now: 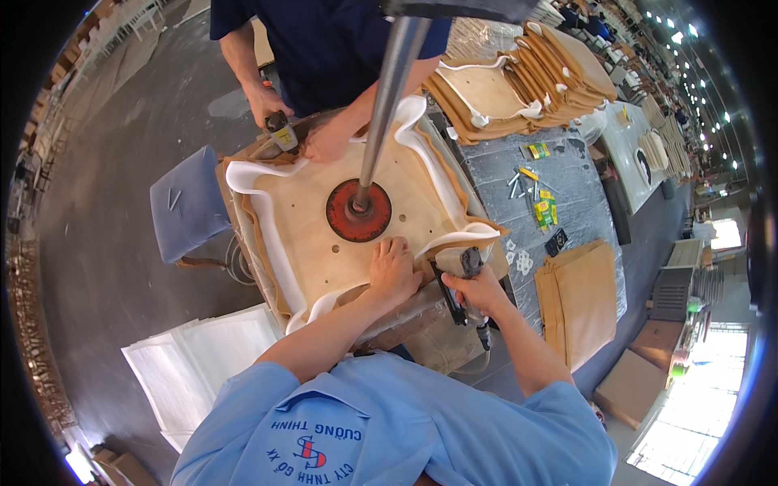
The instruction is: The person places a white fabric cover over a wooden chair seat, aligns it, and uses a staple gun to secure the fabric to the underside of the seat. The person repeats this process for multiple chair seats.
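A plywood seat panel (312, 206) lies underside up before me, ringed by white foam (271, 243) and a tan cover (463, 194). A red round press pad (340, 212) on a metal rod (382, 113) bears on its middle. My left hand (395, 271) is at the near edge, fingers bent over the panel and closed on the cover's edge; the fingertips are partly hidden. My right hand (482, 290) grips a pneumatic staple gun (450, 283) at the near right corner. Across from me, a co-worker's hand (267, 105) holds another staple gun (282, 131).
On the right, a plastic-covered table (519, 166) bears yellow-green packets (545, 211), staple strips (519, 186), a dark phone-like object (556, 241) and folded tan covers (579, 300). Stacked tan covers (535, 77) stand beyond. A blue cushion (188, 206) and white sheets (203, 356) are leftward.
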Demonstrator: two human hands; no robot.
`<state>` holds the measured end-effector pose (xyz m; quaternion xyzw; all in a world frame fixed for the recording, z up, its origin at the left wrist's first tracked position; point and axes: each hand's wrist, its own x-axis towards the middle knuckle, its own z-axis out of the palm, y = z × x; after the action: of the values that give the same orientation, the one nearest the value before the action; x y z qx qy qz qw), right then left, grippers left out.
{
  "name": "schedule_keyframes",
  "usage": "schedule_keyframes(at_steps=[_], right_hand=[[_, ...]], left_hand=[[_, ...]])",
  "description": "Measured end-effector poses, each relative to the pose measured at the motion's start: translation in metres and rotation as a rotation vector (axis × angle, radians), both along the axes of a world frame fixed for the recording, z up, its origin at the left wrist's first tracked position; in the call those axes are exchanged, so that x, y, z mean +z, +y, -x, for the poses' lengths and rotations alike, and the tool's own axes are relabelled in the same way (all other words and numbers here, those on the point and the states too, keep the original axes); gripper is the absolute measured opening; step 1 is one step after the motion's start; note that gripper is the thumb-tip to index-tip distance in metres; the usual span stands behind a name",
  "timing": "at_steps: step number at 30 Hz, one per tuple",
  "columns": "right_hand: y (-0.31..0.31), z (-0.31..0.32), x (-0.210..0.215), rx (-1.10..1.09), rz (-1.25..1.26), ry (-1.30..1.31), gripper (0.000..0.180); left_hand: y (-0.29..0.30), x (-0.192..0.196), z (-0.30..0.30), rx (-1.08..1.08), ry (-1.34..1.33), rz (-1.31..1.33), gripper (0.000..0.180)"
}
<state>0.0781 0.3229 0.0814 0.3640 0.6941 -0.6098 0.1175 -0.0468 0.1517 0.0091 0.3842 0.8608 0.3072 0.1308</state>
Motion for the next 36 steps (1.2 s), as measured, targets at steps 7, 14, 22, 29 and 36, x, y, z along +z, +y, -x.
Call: schedule_keyframes(at_steps=[7, 14, 22, 29, 36], right_hand=[[0.000, 0.024, 0.009, 0.048, -0.002, -0.092, 0.024], [-0.002, 0.042, 0.014, 0.110, -0.065, -0.188, 0.025], [0.003, 0.047, 0.012, 0.194, -0.100, -0.228, 0.026], [-0.007, 0.057, 0.012, 0.224, -0.262, -0.285, 0.030], [-0.004, 0.049, 0.018, 0.209, -0.196, -0.225, 0.032]], left_hand=[[0.001, -0.019, 0.002, 0.034, 0.062, -0.237, 0.020], [0.005, -0.019, 0.004, 0.101, -0.005, -0.272, 0.017], [0.001, -0.017, 0.004, 0.099, -0.010, -0.280, 0.014], [0.000, -0.021, 0.007, 0.064, -0.001, -0.242, 0.017], [-0.010, -0.018, 0.001, 0.072, -0.019, -0.232, 0.013]])
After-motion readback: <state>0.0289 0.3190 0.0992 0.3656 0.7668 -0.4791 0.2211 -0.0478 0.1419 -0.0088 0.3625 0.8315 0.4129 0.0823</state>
